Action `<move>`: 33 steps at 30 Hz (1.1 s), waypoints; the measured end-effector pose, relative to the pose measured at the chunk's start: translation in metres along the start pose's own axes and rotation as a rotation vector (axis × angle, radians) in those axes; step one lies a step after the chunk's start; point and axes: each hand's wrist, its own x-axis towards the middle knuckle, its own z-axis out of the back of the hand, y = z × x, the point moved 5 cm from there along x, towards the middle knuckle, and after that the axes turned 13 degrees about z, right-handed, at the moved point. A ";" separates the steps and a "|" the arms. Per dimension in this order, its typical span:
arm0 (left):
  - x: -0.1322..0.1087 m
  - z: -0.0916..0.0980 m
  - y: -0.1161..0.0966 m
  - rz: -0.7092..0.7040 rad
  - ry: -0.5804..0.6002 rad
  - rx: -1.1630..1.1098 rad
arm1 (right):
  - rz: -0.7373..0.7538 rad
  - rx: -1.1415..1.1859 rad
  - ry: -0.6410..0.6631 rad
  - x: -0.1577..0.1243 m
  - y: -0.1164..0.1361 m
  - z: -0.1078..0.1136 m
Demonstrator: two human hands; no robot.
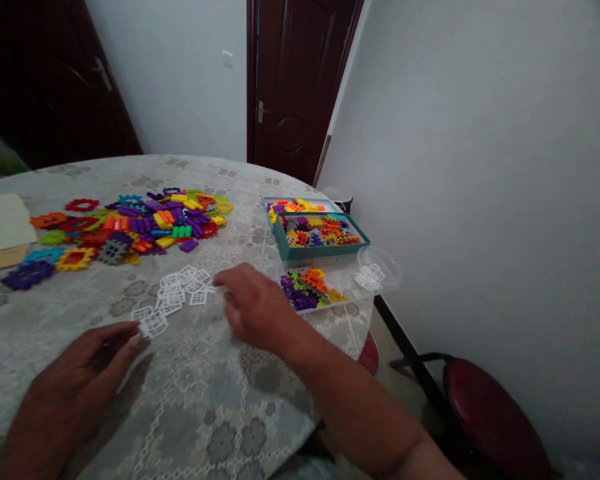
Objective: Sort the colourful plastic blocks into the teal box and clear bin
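Note:
My left hand (pixel 80 380) pinches white plastic lattice pieces (pixel 153 323) between its thumb and fingers, just above the tablecloth. A loose pile of similar white lattice pieces (pixel 180 288) lies beyond it. At the right edge of this pile is my right hand (pixel 253 303), palm down with its fingers bent together. Its fingertips are beside the nearest white pieces; whatever they may hold is hidden.
A heap of colourful plastic building pieces (pixel 145 223) spreads across the table's far left. To the right stand a green box (pixel 300 252), its lid (pixel 270 212), and a clear tray (pixel 325 305), all holding pieces. A clear round container (pixel 393 270) holds white lattices. A red stool (pixel 490 413) stands by the wall.

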 end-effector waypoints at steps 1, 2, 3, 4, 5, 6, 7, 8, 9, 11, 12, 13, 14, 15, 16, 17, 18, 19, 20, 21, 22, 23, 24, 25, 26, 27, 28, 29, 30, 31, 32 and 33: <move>0.001 0.003 -0.003 0.001 -0.046 -0.015 | -0.044 -0.013 -0.094 -0.011 -0.013 0.023; 0.001 0.006 -0.008 -0.023 -0.095 -0.024 | -0.091 -0.042 -0.181 -0.025 -0.029 0.045; 0.001 0.008 -0.013 -0.067 -0.134 -0.022 | -0.163 -0.091 -0.247 -0.042 -0.046 0.066; 0.000 0.008 -0.019 -0.125 -0.152 -0.008 | -0.236 -0.155 -0.290 -0.060 -0.064 0.085; -0.002 0.008 -0.024 -0.178 -0.173 0.008 | -0.304 -0.230 -0.313 -0.080 -0.080 0.103; -0.004 0.008 -0.027 -0.212 -0.200 0.036 | -0.371 -0.313 -0.317 -0.100 -0.096 0.118; -0.007 0.008 -0.030 -0.236 -0.230 0.054 | -0.424 -0.400 -0.312 -0.121 -0.111 0.132; -0.011 0.008 -0.031 -0.247 -0.248 0.064 | -0.462 -0.486 -0.291 -0.140 -0.125 0.143; -0.013 0.007 -0.030 -0.237 -0.264 0.076 | -0.499 -0.564 -0.254 -0.157 -0.139 0.151; -0.017 0.004 -0.027 -0.210 -0.280 0.118 | -0.587 -0.688 -0.156 -0.185 -0.168 0.160; -0.018 0.003 -0.025 -0.201 -0.277 0.135 | -0.625 -0.725 -0.104 -0.194 -0.180 0.161; -0.018 0.001 -0.023 -0.193 -0.278 0.147 | -0.659 -0.752 -0.066 -0.199 -0.189 0.161; -0.018 0.000 -0.021 -0.189 -0.278 0.155 | -0.687 -0.794 -0.081 -0.200 -0.193 0.161; -0.019 -0.001 -0.021 -0.193 -0.273 0.157 | -0.679 -0.831 -0.127 -0.195 -0.190 0.161; -0.019 -0.002 -0.020 -0.196 -0.267 0.156 | -0.635 -0.841 -0.180 -0.186 -0.182 0.157; -0.020 -0.003 -0.019 -0.198 -0.264 0.153 | -0.565 -0.820 -0.234 -0.172 -0.168 0.151; -0.020 -0.004 -0.019 -0.199 -0.260 0.147 | -0.472 -0.760 -0.270 -0.154 -0.149 0.140; -0.020 -0.005 -0.019 -0.198 -0.256 0.140 | -0.367 -0.649 -0.257 -0.133 -0.128 0.125; -0.020 -0.006 -0.019 -0.195 -0.252 0.131 | -0.279 -0.511 -0.227 -0.111 -0.105 0.106; -0.020 -0.006 -0.019 -0.194 -0.247 0.120 | -0.197 -0.351 -0.162 -0.088 -0.081 0.084; -0.020 -0.007 -0.019 -0.193 -0.239 0.109 | -0.121 -0.203 -0.090 -0.067 -0.056 0.060; -0.020 -0.007 -0.019 -0.193 -0.231 0.098 | -0.040 -0.080 -0.003 -0.047 -0.032 0.035; -0.020 -0.008 -0.020 -0.195 -0.221 0.090 | 0.024 0.017 0.095 -0.029 -0.012 0.010; -0.020 -0.008 -0.020 -0.198 -0.211 0.083 | 0.074 0.079 0.171 -0.014 0.004 -0.014; -0.020 -0.009 -0.021 -0.203 -0.200 0.079 | 0.101 0.093 0.218 0.000 0.014 -0.034; -0.020 -0.009 -0.022 -0.209 -0.191 0.075 | 0.104 0.079 0.249 0.012 0.018 -0.053; -0.020 -0.010 -0.022 -0.215 -0.182 0.070 | 0.077 0.053 0.272 0.022 0.017 -0.069; -0.021 -0.010 -0.022 -0.220 -0.175 0.063 | 0.027 0.018 0.286 0.030 0.011 -0.082; -0.020 -0.011 -0.022 -0.226 -0.170 0.055 | -0.032 -0.018 0.291 0.036 0.003 -0.093; -0.020 -0.011 -0.022 -0.231 -0.170 0.044 | -0.086 -0.047 0.289 0.039 -0.005 -0.102; -0.020 -0.011 -0.022 -0.237 -0.171 0.032 | -0.124 -0.065 0.278 0.041 -0.012 -0.109; -0.020 -0.011 -0.022 -0.244 -0.171 0.020 | -0.136 -0.070 0.258 0.041 -0.015 -0.114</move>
